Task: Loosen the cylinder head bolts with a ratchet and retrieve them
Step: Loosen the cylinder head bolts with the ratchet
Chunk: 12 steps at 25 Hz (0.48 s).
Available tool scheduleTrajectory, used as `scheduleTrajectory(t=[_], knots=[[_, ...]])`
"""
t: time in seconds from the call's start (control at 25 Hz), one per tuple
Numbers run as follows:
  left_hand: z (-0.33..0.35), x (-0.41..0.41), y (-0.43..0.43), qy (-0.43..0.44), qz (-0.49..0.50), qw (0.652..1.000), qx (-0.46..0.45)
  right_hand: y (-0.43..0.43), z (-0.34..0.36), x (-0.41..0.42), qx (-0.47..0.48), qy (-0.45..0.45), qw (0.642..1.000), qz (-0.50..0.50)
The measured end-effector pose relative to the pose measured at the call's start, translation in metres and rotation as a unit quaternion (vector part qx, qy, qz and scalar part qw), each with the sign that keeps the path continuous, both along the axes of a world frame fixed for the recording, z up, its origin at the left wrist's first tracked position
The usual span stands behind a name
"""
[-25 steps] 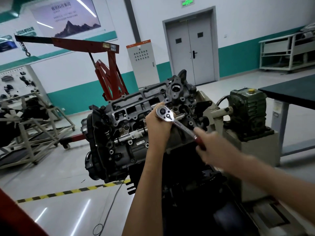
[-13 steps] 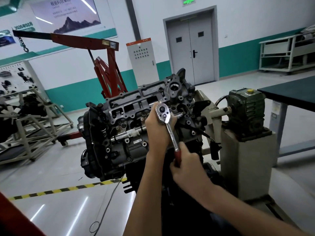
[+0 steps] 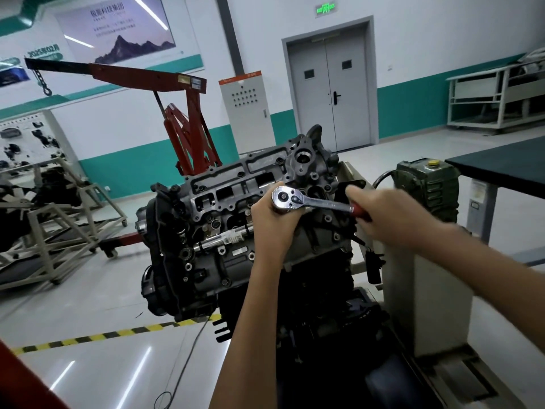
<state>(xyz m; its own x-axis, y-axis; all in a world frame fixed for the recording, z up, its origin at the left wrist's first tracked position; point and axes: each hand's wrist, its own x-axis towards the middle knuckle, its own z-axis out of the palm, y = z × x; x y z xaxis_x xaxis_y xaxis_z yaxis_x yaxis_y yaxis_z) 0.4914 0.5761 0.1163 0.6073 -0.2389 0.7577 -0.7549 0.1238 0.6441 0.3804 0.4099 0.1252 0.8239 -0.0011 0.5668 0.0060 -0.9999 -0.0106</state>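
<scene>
On cylinder head [image 3: 236, 184], ratchet [image 3: 321, 202] in right fingers [image 3: 360, 196]

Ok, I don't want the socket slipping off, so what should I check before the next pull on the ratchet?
1. Left hand cups the ratchet head against the cylinder head: ok.
2. Right hand grips the red handle: ok.
3. Socket seated squarely on the bolt: cannot tell, hidden behind the left hand.
4. Direction switch set to loosen: cannot tell.
5. Loose cable on the floor under the engine: not ok, possible trip hazard.
</scene>
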Motion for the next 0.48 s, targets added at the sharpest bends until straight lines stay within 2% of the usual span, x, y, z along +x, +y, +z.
scheduleTrajectory(t=[0.08,0.2,0.28,0.36,0.48], knots=[[-0.004,-0.001,0.002,-0.021,0.022,1.0,-0.007,0.034,-0.036,-0.009,0.137,-0.012,0.99,0.026],[-0.008,-0.003,0.001,-0.036,0.043,0.998,-0.033,0.113,-0.079,-0.004,0.394,-0.047,0.914,0.082],[-0.009,-0.002,0.0,-0.051,0.051,0.997,-0.039,0.147,-0.089,0.006,0.469,-0.056,0.876,0.101],[-0.007,-0.002,-0.001,-0.02,0.034,0.998,-0.04,0.138,-0.085,0.003,0.449,-0.053,0.886,0.1],[-0.007,-0.002,-0.003,0.048,0.01,0.997,-0.051,0.077,-0.061,-0.011,0.268,-0.004,0.96,0.075]])
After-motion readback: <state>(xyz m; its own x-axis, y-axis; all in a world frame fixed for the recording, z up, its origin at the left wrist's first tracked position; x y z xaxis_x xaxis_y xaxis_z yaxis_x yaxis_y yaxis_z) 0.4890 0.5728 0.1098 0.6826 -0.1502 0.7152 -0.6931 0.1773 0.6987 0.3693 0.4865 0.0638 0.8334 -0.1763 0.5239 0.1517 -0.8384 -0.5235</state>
